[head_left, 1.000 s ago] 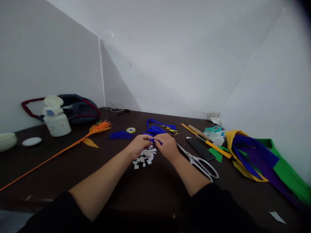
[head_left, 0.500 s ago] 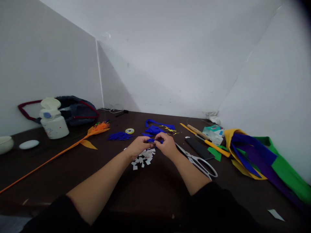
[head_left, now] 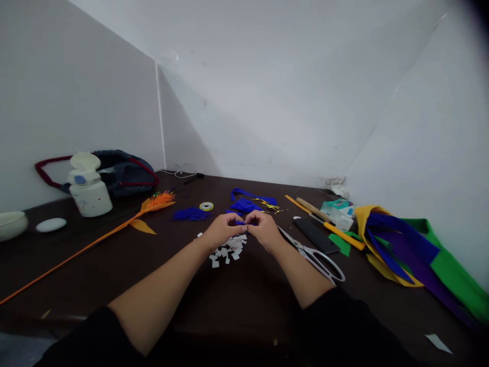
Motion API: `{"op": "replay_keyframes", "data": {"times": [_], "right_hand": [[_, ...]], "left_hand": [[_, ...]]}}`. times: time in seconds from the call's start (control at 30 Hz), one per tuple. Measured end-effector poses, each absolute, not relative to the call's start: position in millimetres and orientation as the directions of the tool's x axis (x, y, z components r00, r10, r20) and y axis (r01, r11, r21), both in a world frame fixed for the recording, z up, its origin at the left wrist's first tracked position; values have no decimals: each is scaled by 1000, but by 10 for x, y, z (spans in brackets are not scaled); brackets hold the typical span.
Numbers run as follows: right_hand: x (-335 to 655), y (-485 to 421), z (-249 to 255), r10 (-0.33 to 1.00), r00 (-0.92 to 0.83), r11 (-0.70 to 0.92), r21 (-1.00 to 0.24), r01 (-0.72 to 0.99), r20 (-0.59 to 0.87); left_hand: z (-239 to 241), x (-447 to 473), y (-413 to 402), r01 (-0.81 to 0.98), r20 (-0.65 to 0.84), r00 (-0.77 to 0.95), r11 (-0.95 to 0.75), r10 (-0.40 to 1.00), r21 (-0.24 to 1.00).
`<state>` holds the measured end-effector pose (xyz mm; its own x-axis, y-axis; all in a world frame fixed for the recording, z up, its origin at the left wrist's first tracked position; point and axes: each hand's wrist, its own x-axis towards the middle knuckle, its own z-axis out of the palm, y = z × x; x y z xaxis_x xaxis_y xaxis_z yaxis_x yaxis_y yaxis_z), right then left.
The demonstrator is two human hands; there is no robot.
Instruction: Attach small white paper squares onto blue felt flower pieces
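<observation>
My left hand [head_left: 220,232] and my right hand [head_left: 263,229] meet at the table's middle, fingers curled and pinched together on a small blue strip [head_left: 240,223] held between them. Just under the hands lies a heap of small white paper squares [head_left: 229,249]. Behind the hands sit more blue scraps [head_left: 246,205] and a blue fringed piece [head_left: 190,214]. White-handled scissors [head_left: 315,256] lie to the right of my right hand.
An orange paper flower on a long stem [head_left: 114,230] lies at left, beside a white lidded tub [head_left: 89,189], a dark bag [head_left: 118,171] and a bowl [head_left: 11,223]. A tape roll [head_left: 206,206], a black phone [head_left: 315,234], a yellow-handled tool [head_left: 338,233] and coloured cloth [head_left: 405,244] lie nearby.
Both hands have drawn closer, knuckles now nearly touching, and more of the blue strip is covered by the fingers. Nothing else on the table moved.
</observation>
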<state>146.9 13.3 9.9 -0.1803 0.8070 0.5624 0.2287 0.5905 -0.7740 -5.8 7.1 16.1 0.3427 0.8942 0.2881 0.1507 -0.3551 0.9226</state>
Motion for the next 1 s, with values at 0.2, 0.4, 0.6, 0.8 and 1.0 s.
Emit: {"op": "replay_keyframes", "data": {"times": [0.2, 0.4, 0.6, 0.8, 1.0], "right_hand": [[1478, 133, 100, 766, -210, 638, -677, 367, 608], [1545, 171, 102, 718, -262, 681, -575, 453, 645], [1575, 179, 117, 678, -275, 714, -524, 464, 682], [1586, 185, 98, 495, -426, 820, -244, 518, 757], [1600, 191, 70, 443, -508, 815, -96, 572, 739]], "left_hand": [[117, -77, 122, 275, 345, 318, -434, 883, 858], [114, -83, 155, 321, 375, 272, -451, 886, 833], [114, -82, 155, 251, 358, 270, -424, 894, 870], [77, -86, 183, 151, 249, 323, -309, 913, 939], [88, -93, 183, 146, 208, 371, -279, 905, 949]]}}
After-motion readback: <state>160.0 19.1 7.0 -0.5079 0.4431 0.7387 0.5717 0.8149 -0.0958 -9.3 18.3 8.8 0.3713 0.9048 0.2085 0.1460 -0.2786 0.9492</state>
